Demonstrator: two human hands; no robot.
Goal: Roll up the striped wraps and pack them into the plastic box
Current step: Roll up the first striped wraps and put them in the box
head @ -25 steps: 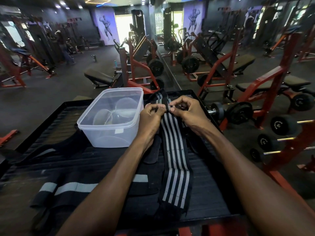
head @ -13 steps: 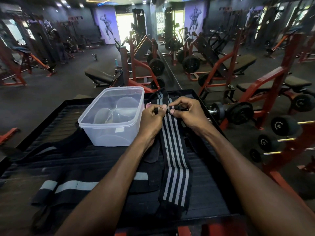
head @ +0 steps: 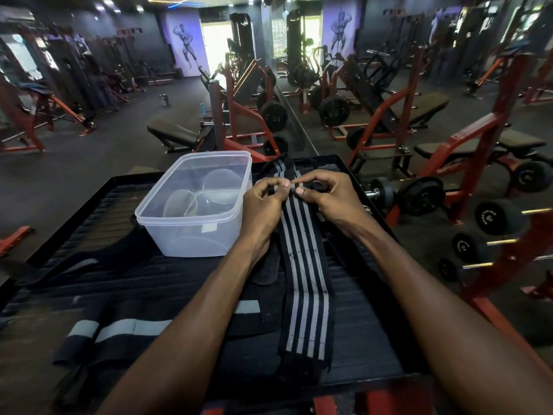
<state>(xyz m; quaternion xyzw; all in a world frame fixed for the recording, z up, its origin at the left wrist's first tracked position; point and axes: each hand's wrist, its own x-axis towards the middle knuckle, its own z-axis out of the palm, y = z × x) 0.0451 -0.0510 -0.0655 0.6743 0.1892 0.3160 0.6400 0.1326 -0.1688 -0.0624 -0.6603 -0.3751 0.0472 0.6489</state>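
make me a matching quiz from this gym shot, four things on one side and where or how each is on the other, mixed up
Things:
1. clear plastic box
2. black wrap with grey stripes
3. black wrap with one broad grey band
4. black dumbbell

Places or states:
A. pinched by the left hand and right hand
B. off the tray, far right
C. lidless, left of the hands
D. flat, near left

Pairs: 1-C, 2-A, 3-D, 4-B

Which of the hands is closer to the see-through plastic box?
Left. The left hand pinches the striped wrap right beside the plastic box; the right hand pinches the same wrap farther away, on its far side.
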